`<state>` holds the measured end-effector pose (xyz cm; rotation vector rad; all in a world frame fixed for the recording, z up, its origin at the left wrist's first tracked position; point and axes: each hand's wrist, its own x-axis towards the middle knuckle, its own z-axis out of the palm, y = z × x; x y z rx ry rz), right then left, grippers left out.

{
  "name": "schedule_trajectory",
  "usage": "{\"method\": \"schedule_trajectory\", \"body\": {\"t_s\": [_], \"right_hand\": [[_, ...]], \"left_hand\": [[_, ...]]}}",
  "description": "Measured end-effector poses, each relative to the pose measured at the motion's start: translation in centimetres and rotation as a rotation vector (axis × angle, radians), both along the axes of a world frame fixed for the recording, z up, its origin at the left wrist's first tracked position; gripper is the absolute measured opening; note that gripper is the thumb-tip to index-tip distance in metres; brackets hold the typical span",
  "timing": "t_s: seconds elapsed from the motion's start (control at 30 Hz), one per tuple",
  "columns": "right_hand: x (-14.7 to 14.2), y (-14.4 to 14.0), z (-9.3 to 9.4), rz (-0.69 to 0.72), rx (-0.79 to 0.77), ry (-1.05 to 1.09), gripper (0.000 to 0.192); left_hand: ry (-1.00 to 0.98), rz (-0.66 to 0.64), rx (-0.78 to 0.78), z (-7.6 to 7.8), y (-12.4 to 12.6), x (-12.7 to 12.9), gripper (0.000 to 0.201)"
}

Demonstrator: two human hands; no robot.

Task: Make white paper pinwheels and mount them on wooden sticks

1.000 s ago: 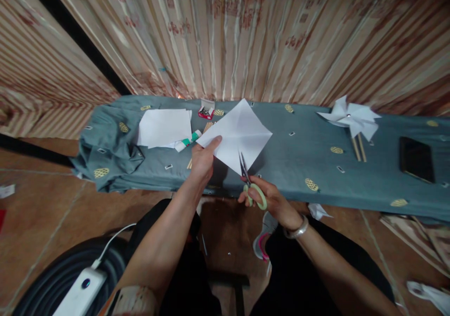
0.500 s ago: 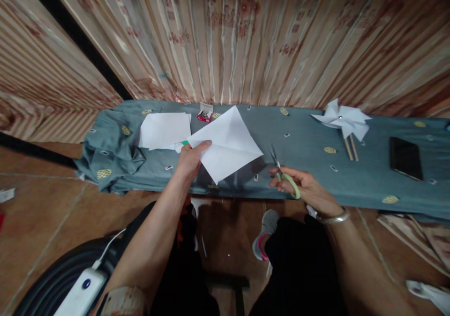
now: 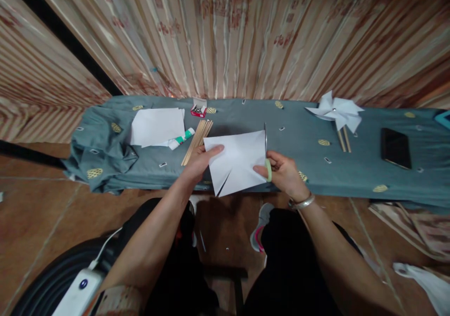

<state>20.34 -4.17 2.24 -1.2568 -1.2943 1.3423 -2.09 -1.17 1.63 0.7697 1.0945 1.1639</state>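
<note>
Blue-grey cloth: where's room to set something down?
Between the right hand and pinwheel: a wide bare patch; between pinwheel and phone: a smaller one. Left of the held paper it's crowded: sticks, glue stick, stacked sheets, red box.

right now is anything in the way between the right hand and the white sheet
Nothing visible does: the right hand holds the green-handled scissors at the right edge of the white sheet. The left hand grips the opposite side, and the wooden sticks lie off to the left.
</note>
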Motion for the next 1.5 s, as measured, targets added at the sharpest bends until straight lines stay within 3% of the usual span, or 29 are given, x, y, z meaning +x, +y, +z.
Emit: {"method": "schedule_trajectory", "body": {"t_s": [0.2,0.37,0.5,0.7,0.93,1.1,1.23,1.37,1.5], "right_hand": [[-0.7,2.3,-0.7,-0.288,0.104,0.067,0.047],[-2.9,3.9,-0.9,-0.421,0.247,-0.234,0.047],[-5.1,3.7,-0.3,-0.382,0.312,-0.404,0.041],[-6.2,4.0,-0.6,-0.345,0.274,-0.325,0.046],[-6.3,3.6,-0.7,-0.201,0.132,-0.029,0.045],[-6.6,1.5,0.0,-0.009,0.073,-0.017,0.046],[-6.7,-0.5,-0.5,0.204,-0.008,-0.045,0.048],[-6.8,-1.9,-1.3,0.411,-0.086,-0.086,0.046],[-7.1,-2.1,-1.3,0.493,-0.128,-0.068,0.049]], "left_hand": [[-0.266,-0.067,0.056,0.1,-0.5,1.1,0.061],[-0.183,-0.089,0.082,-0.7,-1.7,3.8,0.078],[-0.161,0.021,0.170,-0.5,-1.3,5.2,0.057],[-0.152,0.248,0.115,-0.5,-0.3,4.5,0.043],[-0.053,0.389,0.136,-0.6,0.4,2.4,0.059],[0.048,0.436,0.152,0.4,0.9,0.6,0.045],[0.032,0.502,0.193,1.0,1.4,-0.7,0.048],[0.007,0.518,0.234,0.9,1.8,-1.2,0.046],[-0.030,0.485,0.232,0.7,1.6,-0.7,0.048]]}}
